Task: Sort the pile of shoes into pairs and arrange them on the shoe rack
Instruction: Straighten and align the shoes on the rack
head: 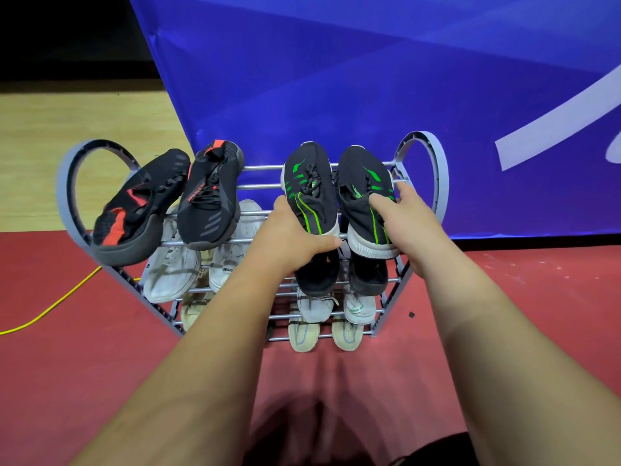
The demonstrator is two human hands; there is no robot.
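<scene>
Your left grip [295, 237] wraps the heel of the left green shoe [311, 186]; your right grip [405, 213] pinches the right green shoe [364, 193] at its collar. Both sit on the shoe rack [442, 173], top tier, right end. Likely light and soft-knit: hold the stiffer heels.

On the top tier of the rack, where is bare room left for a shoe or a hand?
One bare strip of top bars lies between the black-and-orange pair and the black-and-green pair. Elsewhere it is crowded: left hand and right hand grip that pair, and the lower tiers hold shoes.
</scene>
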